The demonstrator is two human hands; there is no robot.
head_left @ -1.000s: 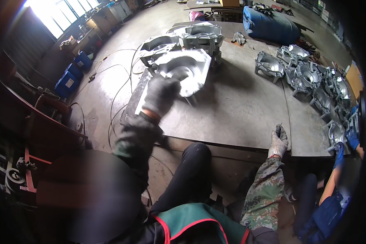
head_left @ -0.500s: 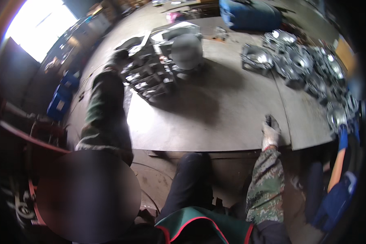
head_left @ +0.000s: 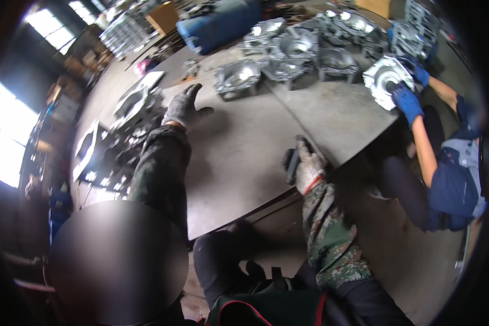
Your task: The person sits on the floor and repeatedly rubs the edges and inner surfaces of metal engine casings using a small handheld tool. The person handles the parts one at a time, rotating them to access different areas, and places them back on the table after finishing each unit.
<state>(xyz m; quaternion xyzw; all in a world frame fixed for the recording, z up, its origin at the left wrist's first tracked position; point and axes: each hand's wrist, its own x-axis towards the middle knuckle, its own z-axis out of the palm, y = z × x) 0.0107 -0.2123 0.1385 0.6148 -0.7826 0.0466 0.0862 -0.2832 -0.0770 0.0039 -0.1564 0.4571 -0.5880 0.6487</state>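
Note:
My left hand [head_left: 183, 107], in a grey glove, reaches over the metal table [head_left: 231, 182] with fingers apart and nothing in them. Just left of it stands a group of silver metal castings [head_left: 119, 144], partly behind my camouflage sleeve and blurred. The nearest casting on the other side is a frame-like one [head_left: 237, 76] with a large round opening. My right hand [head_left: 309, 165], in a pale glove with dark fingers, is closed near the table's front edge. A dark, narrow object [head_left: 293, 166] shows in its grip; its kind is unclear.
Several more castings [head_left: 296, 49] crowd the table's far side, with a blue drum [head_left: 220, 24] behind. At the right, a co-worker in blue gloves [head_left: 408, 103] holds a round-holed casting [head_left: 383, 81] at the table edge. A seam [head_left: 285, 106] crosses the tabletop.
The view has swung to the right, bringing the co-worker into sight. My left hand has come off the castings at the left and opened. My right hand stays closed near the front edge.

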